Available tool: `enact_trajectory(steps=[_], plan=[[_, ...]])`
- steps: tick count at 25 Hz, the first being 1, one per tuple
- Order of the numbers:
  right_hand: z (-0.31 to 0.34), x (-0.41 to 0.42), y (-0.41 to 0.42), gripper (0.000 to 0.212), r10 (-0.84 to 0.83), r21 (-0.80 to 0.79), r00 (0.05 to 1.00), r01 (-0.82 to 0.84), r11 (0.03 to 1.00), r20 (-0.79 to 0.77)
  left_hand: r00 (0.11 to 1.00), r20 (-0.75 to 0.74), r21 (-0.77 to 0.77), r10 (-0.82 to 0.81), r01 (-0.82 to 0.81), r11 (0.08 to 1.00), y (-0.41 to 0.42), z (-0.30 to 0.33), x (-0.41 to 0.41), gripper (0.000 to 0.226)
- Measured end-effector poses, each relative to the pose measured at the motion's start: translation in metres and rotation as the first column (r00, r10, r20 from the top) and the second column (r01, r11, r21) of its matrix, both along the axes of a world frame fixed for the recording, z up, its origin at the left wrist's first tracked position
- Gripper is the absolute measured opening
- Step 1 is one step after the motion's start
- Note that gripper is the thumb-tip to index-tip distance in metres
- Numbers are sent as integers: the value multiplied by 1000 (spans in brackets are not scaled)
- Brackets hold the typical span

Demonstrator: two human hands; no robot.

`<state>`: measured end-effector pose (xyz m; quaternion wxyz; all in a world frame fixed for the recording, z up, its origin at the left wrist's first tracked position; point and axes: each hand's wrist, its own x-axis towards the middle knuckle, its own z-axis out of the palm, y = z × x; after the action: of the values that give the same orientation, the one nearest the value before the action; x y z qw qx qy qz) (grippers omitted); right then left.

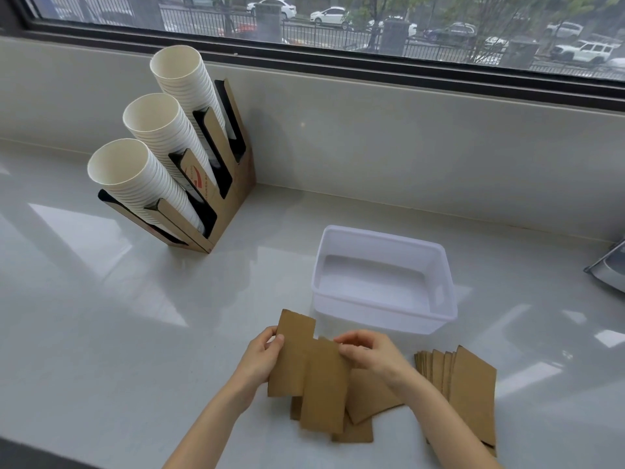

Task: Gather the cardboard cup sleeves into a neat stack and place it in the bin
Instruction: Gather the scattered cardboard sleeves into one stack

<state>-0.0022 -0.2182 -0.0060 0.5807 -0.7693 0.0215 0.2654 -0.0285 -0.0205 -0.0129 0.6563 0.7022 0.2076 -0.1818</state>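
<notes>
Two bare forearms reach up from the bottom edge of the view over a glossy pale grey counter (101, 282). Both hands grasp brown cardboard cup sleeves. A left hand (262, 355) pinches one flattened sleeve (292, 353) by its left edge, thumb on the front and fingers behind, holding it upright and slightly tilted. A right hand (370, 352) grips the upper right corner of a second sleeve (324, 384), which overlaps the first on its right side. Beneath and behind these two, a few more sleeves (367, 397) lie loosely fanned on the counter, pointing in different directions.

To the right of the hands, just beside the right forearm, a second group of sleeves (470, 394) lies on the counter, spread in an overlapping row like a hand of cards.

Directly beyond the hands sits a white translucent plastic bin (378, 321), rectangular and open-topped, with nothing visible inside. None of the sleeves are in it.

Farther back and to the left stands a brown cardboard cup holder (236, 184) with three slanted stacks of white paper cups (148, 130), their open mouths facing the viewer. Behind the counter rises a pale wall ledge, and above it a dark-framed window (338, 66) shows parked cars and a fence outside.
</notes>
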Motion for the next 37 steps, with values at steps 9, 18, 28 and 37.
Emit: enact_trajectory(steps=[9, 18, 28, 37], plan=[[2, 13, 11, 17, -241, 71, 967, 236, 969, 81, 987, -13, -222, -162, 155, 963, -20, 9, -2, 21], [-8, 3, -4, 7, -63, -232, 983, 103, 967, 175, 973, -43, -97, -226, 221, 971, -15, 3, -5, 26], [-24, -5, -29, 55, 428, -734, 903, -310, 605, -29, 987, -68, -256, -148, 126, 958, -12, 1, -2, 23], [-19, -3, -33, 33, 405, -747, 913, -239, 620, 44, 986, -76, -195, -148, 131, 972, -11, 1, -2, 36]])
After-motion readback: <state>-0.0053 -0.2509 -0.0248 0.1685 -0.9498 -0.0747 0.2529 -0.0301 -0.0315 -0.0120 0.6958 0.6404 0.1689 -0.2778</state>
